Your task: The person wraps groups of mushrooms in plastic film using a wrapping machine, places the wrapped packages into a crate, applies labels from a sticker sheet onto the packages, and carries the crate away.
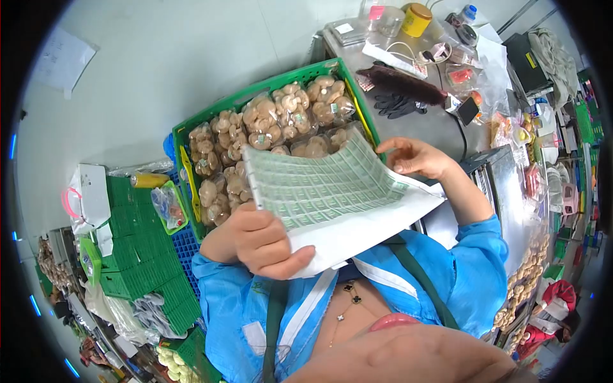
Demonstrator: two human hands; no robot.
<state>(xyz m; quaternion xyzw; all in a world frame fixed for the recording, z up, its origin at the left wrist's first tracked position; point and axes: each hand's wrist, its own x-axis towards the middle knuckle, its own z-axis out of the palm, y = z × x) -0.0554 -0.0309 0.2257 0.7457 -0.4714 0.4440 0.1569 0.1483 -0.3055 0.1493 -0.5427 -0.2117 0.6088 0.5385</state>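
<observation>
A sheet of labels [325,191], printed in a green grid, is curved up in front of my chest, with a white area along its near side. My left hand [262,246] is closed around its left edge, the thumb lying over the white part. At the right edge, my right hand [418,159] has its fingers bent and its thumb against the sheet; the exact contact is partly hidden. Beneath and beyond the sheet is a green crate [255,96] filled with bagged mushrooms [262,121], some bags bearing small green labels. The sheet covers the crate's near right part.
To the right, a metal table [408,127] bears black gloves [399,105], a dark brown furry item [402,83], a yellow-lidded jar [416,20] and cables. Stacked green crates [137,236] stand to the left, with a small green basket [169,207] beside them. Another person in red [543,313] is at the far right.
</observation>
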